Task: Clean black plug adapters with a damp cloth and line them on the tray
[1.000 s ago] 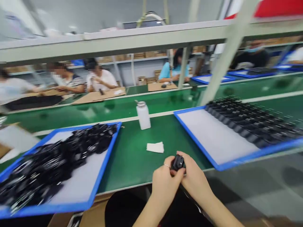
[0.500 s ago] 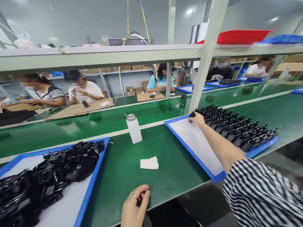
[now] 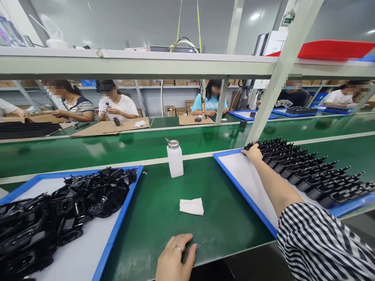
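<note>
My right hand [image 3: 254, 153] reaches to the far end of the right tray [image 3: 245, 197], its fingers closed on a black plug adapter [image 3: 249, 146] at the edge of the rows. Beside it, black plug adapters [image 3: 304, 168] stand in close rows with metal prongs up. My left hand [image 3: 177, 255] rests near the front edge of the green table, fingers loosely bent, thumb apart, nothing held. In front of it lies a folded white cloth [image 3: 191, 207]. A blue-rimmed tray [image 3: 113, 238] on the left carries a jumbled heap of glossy black plastic parts [image 3: 73, 210].
A white bottle [image 3: 175, 162] with a metal top stands between the trays. Behind it runs a green belt [image 3: 140, 146]. A pale post [image 3: 268, 101] rises behind the right tray, carrying an overhead shelf [image 3: 140, 66]. Several co-workers sit across the line.
The view has shifted right to left across the scene. My right hand has brought the black plug adapter against the far end of the rows. My left hand stays near the table edge.
</note>
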Tool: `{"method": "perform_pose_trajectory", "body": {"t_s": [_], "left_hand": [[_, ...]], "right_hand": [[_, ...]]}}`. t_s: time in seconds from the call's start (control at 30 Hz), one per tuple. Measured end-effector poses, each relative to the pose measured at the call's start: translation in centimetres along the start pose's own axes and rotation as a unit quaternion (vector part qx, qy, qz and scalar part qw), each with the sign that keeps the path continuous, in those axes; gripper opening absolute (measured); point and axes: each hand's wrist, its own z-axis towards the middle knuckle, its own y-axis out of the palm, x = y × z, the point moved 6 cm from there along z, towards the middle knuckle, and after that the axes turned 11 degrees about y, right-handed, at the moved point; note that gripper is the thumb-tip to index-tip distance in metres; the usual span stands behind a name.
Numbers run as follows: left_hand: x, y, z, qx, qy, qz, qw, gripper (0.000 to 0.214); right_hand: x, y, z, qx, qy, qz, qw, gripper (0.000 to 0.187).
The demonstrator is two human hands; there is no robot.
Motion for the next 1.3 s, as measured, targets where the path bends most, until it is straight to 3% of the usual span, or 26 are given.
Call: {"method": "perform_pose_trajectory", "body": {"t_s": [0.23, 0.33, 0.4, 0.47, 0.57, 0.63, 0.7, 0.83, 1.0, 1.1, 1.2, 1.3], "left_hand": [[0.7, -0.5, 0.7, -0.075, -0.007, -0.004, 0.997, 0.015], [1.2, -0.8, 1.2, -0.12, -0.023, -0.019, 0.992, 0.016], [1.3, -0.8, 1.3, -0.136, -0.05, -0.032, 0.989, 0.016], [1.2, -0.8, 1.3, -0.141, -0.085, -0.053, 0.985, 0.017], [0.8, -1.0, 1.3, -0.133, -0.133, -0.099, 0.977, 0.018], [0.7, -1.3, 1.5, -0.132, -0.141, -0.131, 0.972, 0.019], [0.5, -2.0, 2.5, -0.129, -0.125, -0.128, 0.975, 0.02], [-0.7, -2.4, 6.6, -0.16, -0.089, -0.038, 0.982, 0.026], [-2.9, 1.8, 12.1, -0.302, -0.139, -0.087, 0.939, 0.027], [-3.3, 3.9, 13.9, -0.346, -0.16, -0.135, 0.914, 0.025], [-3.7, 4.3, 14.4, -0.347, -0.161, -0.202, 0.902, 0.025], [-5.0, 3.5, 14.4, -0.28, -0.183, -0.279, 0.9, 0.018]], "right_hand": [[0.4, -1.7, -1.5, -0.024, -0.029, 0.011, 0.999, 0.047], [-0.5, -2.0, -4.8, -0.052, -0.107, 0.006, 0.993, 0.035], [-1.9, -1.4, -8.4, -0.104, -0.189, 0.0, 0.976, 0.023], [-3.4, -0.3, -13.2, -0.18, -0.289, -0.021, 0.94, 0.012], [-5.3, 1.7, -21.3, -0.295, -0.457, -0.093, 0.834, 0.005], [-5.9, 3.0, -25.1, -0.331, -0.502, -0.136, 0.787, 0.009], [-6.3, 4.2, -27.2, -0.355, -0.509, -0.17, 0.765, 0.012], [-6.5, 6.0, -28.0, -0.405, -0.501, -0.205, 0.736, 0.016], [-6.0, 6.5, -27.8, -0.49, -0.5, -0.149, 0.698, 0.018], [-5.8, 6.6, -27.8, -0.518, -0.495, -0.121, 0.687, 0.021], [-5.9, 6.7, -27.3, -0.51, -0.496, -0.09, 0.697, 0.02], [-6.5, 6.7, -26.0, -0.571, -0.378, 0.064, 0.726, 0.02]]}}
